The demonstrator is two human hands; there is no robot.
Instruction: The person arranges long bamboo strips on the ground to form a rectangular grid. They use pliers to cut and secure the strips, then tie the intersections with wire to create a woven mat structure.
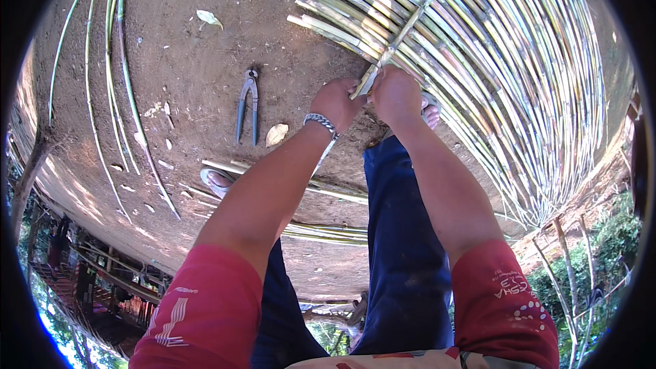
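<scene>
Both hands meet at the near end of a bamboo cross stick [419, 11] that lies over a row of thin bamboo poles [471, 61]. My left hand [336, 104], with a chain bracelet at the wrist, is closed around the stick's tip from the left. My right hand [398, 94] is closed on the same stick just to the right. A pale flat piece shows between the hands; what it is, I cannot make out. The right fingertips are partly hidden. A thin pale strip [324, 157] hangs below the left wrist.
Pincers [248, 106] with blue-grey handles lie on the dirt ground left of my hands. Long thin green stems [126, 75] lie farther left. More poles [324, 232] lie behind my feet. Dry leaves [276, 134] are scattered about. Upright sticks [567, 280] stand at the lower right.
</scene>
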